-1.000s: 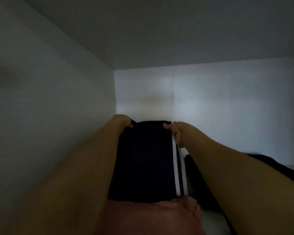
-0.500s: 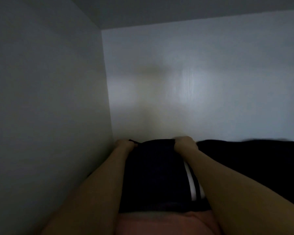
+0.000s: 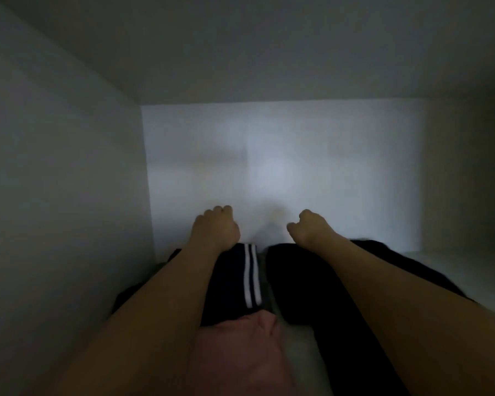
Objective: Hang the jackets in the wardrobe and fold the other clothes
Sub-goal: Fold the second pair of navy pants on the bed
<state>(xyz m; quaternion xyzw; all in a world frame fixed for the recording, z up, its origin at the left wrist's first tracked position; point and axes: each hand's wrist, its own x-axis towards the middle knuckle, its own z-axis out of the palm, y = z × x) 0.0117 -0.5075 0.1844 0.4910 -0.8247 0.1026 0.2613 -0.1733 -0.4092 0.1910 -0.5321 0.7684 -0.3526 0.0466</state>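
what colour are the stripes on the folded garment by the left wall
White, two stripes on the dark folded garment, head view.

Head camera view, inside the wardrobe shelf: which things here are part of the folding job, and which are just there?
Part of the job:
dark striped garment
black garment
pink garment
left hand
right hand

Just there:
shelf back wall
left side wall

– What is on the white wardrobe shelf [image 3: 455, 261]?
– Dark folded trousers with two white stripes [image 3: 235, 284] on the left. A black folded garment [image 3: 306, 281] just beside, right. A pink cloth [image 3: 240, 352] in front.
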